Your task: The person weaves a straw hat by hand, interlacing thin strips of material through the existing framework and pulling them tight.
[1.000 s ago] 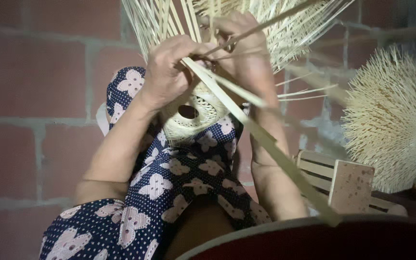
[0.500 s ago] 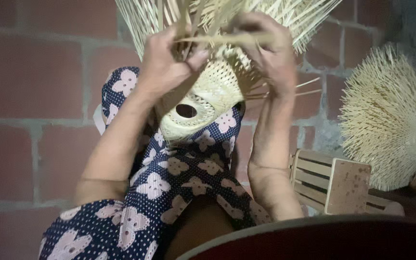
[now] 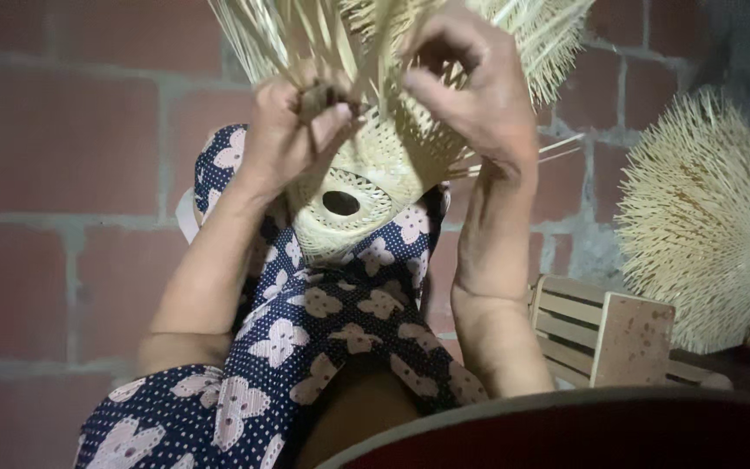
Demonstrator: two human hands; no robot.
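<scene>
- Two hands work one half-woven basket [image 3: 366, 187], held up above the lap in front of a brick wall [image 3: 62, 174].
- left hand [image 3: 292, 130]: fingers pinched shut on a few loose strips [image 3: 323, 43] at the basket's upper edge.
- right hand [image 3: 466, 91]: fingers curled, tips together on strips near the rim.
- wooden stool [image 3: 605, 334] low at right.
- second spiky basket [image 3: 705, 217] far right, well apart.

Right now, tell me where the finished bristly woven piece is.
Head view, far right: the finished woven piece leans against the brick wall, above the wooden crate.
</scene>
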